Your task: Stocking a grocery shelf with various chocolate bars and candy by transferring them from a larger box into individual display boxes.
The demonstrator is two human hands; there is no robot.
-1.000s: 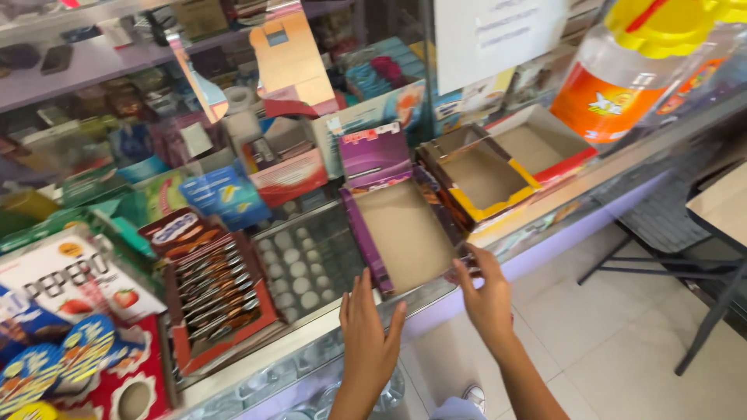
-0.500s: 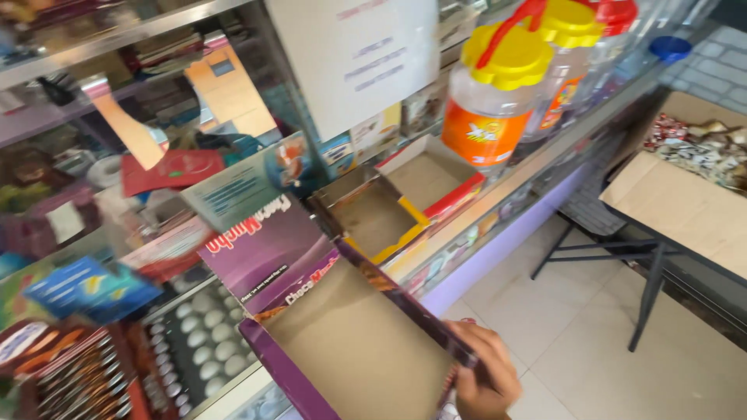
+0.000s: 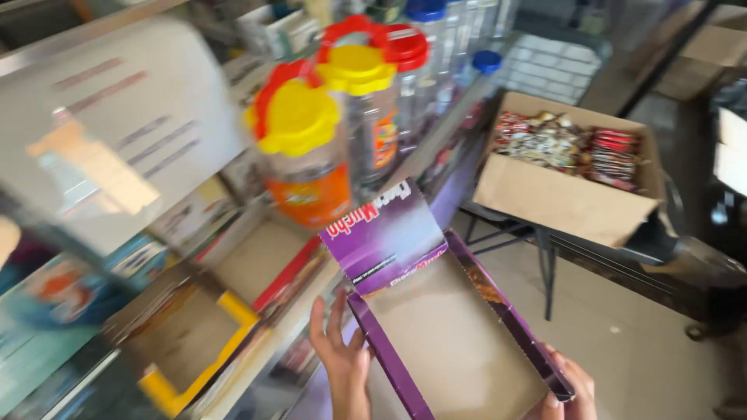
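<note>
An empty purple display carton with a raised purple flap is held out from the glass counter, over the floor. My left hand grips its left wall near the back. My right hand holds the front right corner at the bottom edge of the view. The carton's brown inside is bare.
Clear jars with yellow and red lids stand on the counter. Empty yellow and red trays lie beside them. A brown cardboard box of wrapped sweets rests on a black stand at the right. A tiled floor lies below.
The purple carton has come off the counter and moved right, towards the sweets box. My left hand has taken hold of its left wall; the view swung right.
</note>
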